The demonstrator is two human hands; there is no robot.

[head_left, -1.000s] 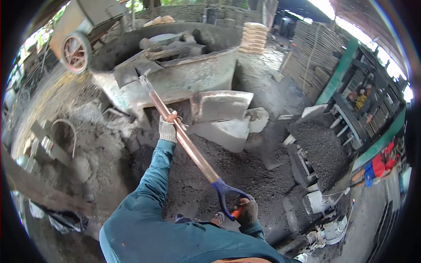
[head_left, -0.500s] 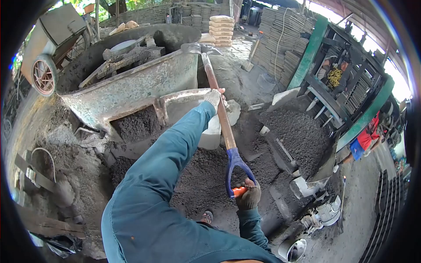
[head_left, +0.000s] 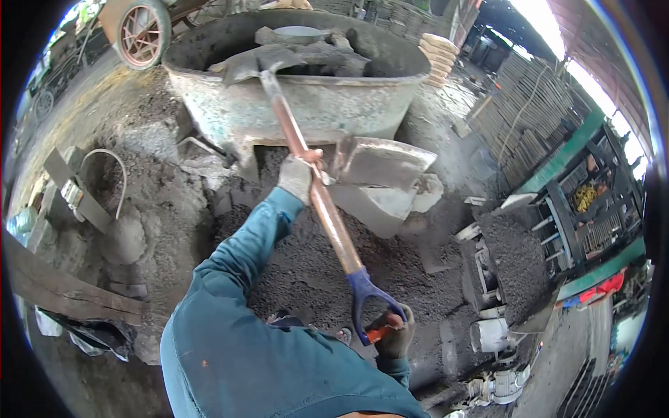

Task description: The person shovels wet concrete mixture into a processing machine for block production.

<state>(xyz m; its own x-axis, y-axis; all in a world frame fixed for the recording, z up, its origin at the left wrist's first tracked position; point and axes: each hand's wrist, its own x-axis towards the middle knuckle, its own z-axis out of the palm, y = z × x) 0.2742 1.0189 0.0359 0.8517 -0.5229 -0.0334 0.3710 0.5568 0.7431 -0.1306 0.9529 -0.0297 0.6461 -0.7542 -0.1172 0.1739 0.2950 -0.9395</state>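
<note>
A long shovel (head_left: 334, 226) slants across the view, with a wooden shaft and a blue D-shaped handle. My left hand (head_left: 296, 177), in a pale glove, is wrapped round the middle of the shaft. Lower right, my right hand (head_left: 398, 339), in a dark dirty glove, is closed on the orange crossbar of the handle. At the far end, the shovel's metal blade overlaps the front rim of a big round mixing pan (head_left: 376, 111). Dark lumps and a pale round lid (head_left: 300, 31) show in the pan.
Dark, loose gritty material (head_left: 300, 258) covers the ground before me. A metal chute (head_left: 387, 164) juts below the pan. To the right are a green-framed machine (head_left: 564, 160) and a motor (head_left: 505, 386). A wooden beam (head_left: 66, 282) lies left; stacked sacks (head_left: 439, 59) stand behind.
The view has swung right, so the surroundings sit further left or lower. The shovel blade has shifted left along the pan's rim. Both hands keep their grip on the shovel.
</note>
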